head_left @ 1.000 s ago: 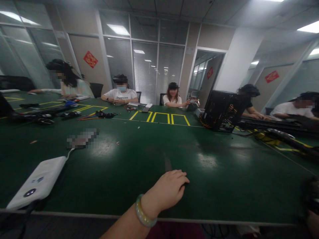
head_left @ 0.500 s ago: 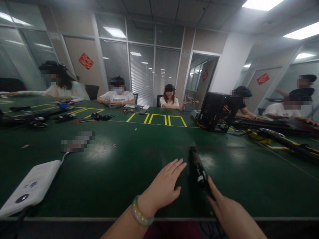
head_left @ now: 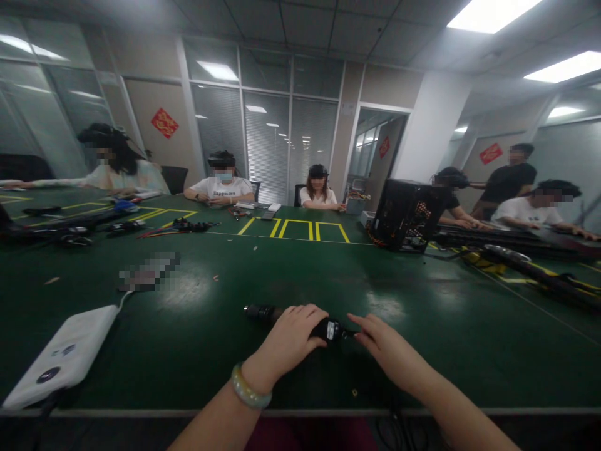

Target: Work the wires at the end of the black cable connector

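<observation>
A black electric screwdriver [head_left: 261,312] lies crosswise on the green table, its metal tip pointing left and a white label near its back end. My left hand [head_left: 293,329], with a bangle at the wrist, wraps over its body from above and covers the middle. Just right of the back end, where a thin black cord [head_left: 350,333] comes out, is my right hand [head_left: 382,344]. Its fingers are stretched out and parted beside the cord, the index finger pointing left; part of the cord is hidden behind them.
A white power bank [head_left: 70,354] lies at the left, cabled to a blurred-out phone [head_left: 149,271]. A black computer case [head_left: 404,216] stands back right. Black parts and cables [head_left: 188,224] lie back left. Several people sit around the table; one stands at the right.
The screwdriver has turned from pointing away to lying crosswise, tip left. My left hand has closed over it, while my right hand has moved from its body to the cord end.
</observation>
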